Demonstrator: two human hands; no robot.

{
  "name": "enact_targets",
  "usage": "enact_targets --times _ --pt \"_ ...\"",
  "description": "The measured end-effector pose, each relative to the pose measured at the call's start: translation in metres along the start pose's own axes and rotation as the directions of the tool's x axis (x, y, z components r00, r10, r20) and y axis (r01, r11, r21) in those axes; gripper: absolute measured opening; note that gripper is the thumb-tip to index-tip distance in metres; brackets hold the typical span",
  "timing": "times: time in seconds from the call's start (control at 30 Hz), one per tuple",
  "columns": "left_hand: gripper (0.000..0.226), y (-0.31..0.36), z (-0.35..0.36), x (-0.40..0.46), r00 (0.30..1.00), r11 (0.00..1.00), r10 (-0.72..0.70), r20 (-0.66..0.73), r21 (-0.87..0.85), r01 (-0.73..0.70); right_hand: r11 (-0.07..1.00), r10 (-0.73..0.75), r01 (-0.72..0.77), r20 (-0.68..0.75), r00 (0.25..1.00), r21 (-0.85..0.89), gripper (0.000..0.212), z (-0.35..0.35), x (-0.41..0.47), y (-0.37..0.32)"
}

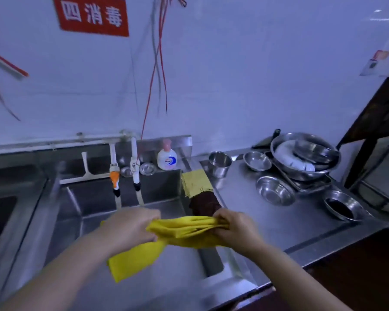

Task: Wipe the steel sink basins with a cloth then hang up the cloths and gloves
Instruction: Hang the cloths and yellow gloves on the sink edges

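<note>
Now left hand [130,227], right hand [236,230] fingers grip yellow cloth [184,230], stretched left-right.

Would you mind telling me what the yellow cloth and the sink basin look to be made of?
The yellow cloth, held in both hands, looks like soft woven fabric, perhaps microfibre: matte, and it bunches into folds. The sink basin looks like brushed stainless steel: grey with dull reflections.

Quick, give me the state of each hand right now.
Left hand: closed, gripping the yellow cloth.
Right hand: closed, gripping the same cloth's other end.
</note>
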State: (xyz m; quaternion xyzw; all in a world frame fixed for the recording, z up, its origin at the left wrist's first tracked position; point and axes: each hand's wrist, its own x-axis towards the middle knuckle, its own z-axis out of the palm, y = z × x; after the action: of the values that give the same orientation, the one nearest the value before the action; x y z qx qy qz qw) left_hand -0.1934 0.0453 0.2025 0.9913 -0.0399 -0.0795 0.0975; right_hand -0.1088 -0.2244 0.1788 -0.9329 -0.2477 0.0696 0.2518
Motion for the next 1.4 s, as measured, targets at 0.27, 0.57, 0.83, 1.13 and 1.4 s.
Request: enact_targets --times 0.27,0.57,0.83,1.13,1.4 --pt "0.018 -0.102 -0.095 0.032 0.944 0.981 -0.018 -0.329 0.178 0.080 0.996 -0.079 0.084 -0.140 0.987 0.027 0.020 -0.015 0.103 -0.086" --pt "0.017 -0.194 -0.172 0.160 0.890 0.828 0.059 -0.453 0.520 0.210 0.995 0.021 0.003 -0.247 0.969 0.098 0.024 0.006 0.230 -0.149" --pt "0.029 -0.219 -0.140 0.290 0.922 0.984 0.109 -0.371 0.173 -0.046 0.962 0.193 -0.123 -0.288 0.938 0.245 0.018 0.027 0.275 -0.127" --pt "0.018 -0.226 -0.084 0.317 0.982 0.798 -0.156 -0.106 -0.600 0.062 0.976 0.156 -0.117 -0.214 0.964 0.184 0.016 0.041 0.290 -0.101" --pt "0.038 -0.232 -0.063 0.295 0.964 0.499 -0.247 0.098 -0.840 0.213 0.976 0.187 -0.157 -0.213 0.959 0.151 0.014 0.050 0.320 -0.097"
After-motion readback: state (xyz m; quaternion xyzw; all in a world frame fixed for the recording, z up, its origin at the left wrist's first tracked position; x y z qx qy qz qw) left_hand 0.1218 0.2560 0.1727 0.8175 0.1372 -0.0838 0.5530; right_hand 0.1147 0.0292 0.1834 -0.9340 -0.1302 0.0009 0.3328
